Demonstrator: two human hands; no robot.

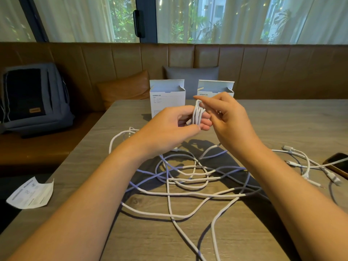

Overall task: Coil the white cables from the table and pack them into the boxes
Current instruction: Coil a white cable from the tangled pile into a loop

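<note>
A small coil of white cable (197, 113) is wound in several loops round the fingers of my left hand (173, 127), which is held above the table. My right hand (228, 119) pinches the cable at the top of the coil. The loose remainder of the white cables (188, 183) lies tangled across the wooden table (282, 117) below my arms. Two white boxes stand open at the far edge: the left box (167, 99) and the right box (215, 88), partly hidden behind my right hand.
Cable plugs (333, 178) lie at the right beside a phone (337, 163) at the table's edge. A folded paper leaflet (32, 194) sits at the left corner. A grey backpack (33, 98) and cushions rest on the brown bench behind.
</note>
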